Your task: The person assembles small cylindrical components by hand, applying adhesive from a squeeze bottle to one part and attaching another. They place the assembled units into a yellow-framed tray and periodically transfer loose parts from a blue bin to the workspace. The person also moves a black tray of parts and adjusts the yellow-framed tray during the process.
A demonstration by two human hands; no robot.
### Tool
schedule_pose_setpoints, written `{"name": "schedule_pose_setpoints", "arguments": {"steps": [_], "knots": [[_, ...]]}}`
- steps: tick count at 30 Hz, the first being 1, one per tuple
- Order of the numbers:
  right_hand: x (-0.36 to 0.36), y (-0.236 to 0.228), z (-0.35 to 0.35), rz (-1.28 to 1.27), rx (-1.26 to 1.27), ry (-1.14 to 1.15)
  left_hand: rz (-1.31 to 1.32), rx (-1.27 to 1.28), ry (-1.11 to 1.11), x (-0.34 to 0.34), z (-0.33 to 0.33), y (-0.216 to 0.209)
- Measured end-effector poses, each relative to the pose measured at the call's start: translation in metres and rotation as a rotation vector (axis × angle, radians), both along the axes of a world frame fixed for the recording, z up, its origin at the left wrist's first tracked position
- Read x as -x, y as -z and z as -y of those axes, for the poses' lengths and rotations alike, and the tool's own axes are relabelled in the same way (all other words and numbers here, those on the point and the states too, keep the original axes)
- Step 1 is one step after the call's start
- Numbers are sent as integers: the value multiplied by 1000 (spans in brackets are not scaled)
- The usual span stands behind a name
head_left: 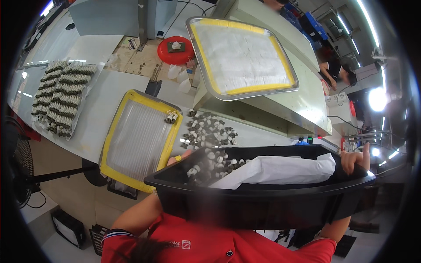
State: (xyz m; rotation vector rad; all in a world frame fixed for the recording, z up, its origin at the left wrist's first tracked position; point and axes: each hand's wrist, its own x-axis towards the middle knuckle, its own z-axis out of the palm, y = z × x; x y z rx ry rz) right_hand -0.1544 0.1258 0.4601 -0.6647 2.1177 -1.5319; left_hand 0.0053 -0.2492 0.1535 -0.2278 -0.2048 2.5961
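Note:
A black plastic bin (263, 206) is held up in front of my red shirt, its left end toward the table. My right hand (354, 161) grips the bin's right end, fingers over the rim. At the left end my left hand (179, 158), yellow tape round one finger, supports the bin and is partly hidden by it. Inside lie a crumpled white bag (280, 170) and several small white-and-dark parts (206, 165), some blurred. More such parts form a loose pile (210, 130) on the table just beyond the bin's left end.
Left of the pile sits a yellow-taped ribbed tray (140, 131) with a few parts in one corner. A second yellow-taped tray (243, 57) rests on a pale metal housing (263, 109). Bagged rows of parts (63, 98) lie far left. Behind are a red dish (169, 55) and a fan (19, 171).

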Motion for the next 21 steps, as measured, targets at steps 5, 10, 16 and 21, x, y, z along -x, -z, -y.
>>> {"name": "schedule_pose_setpoints", "arguments": {"steps": [5,10,16,21], "knots": [[-7,9,2,37,-53,125,15,77,-4,-9,-6,6],[-24,-16,3,-159,22,-35,6,173,33,1,-2,8],[-22,2,2,-81,-13,143,53,227,-22,-9,-7,18],[-35,-3,4,-152,-20,211,54,208,-10,-4,-6,20]]}}
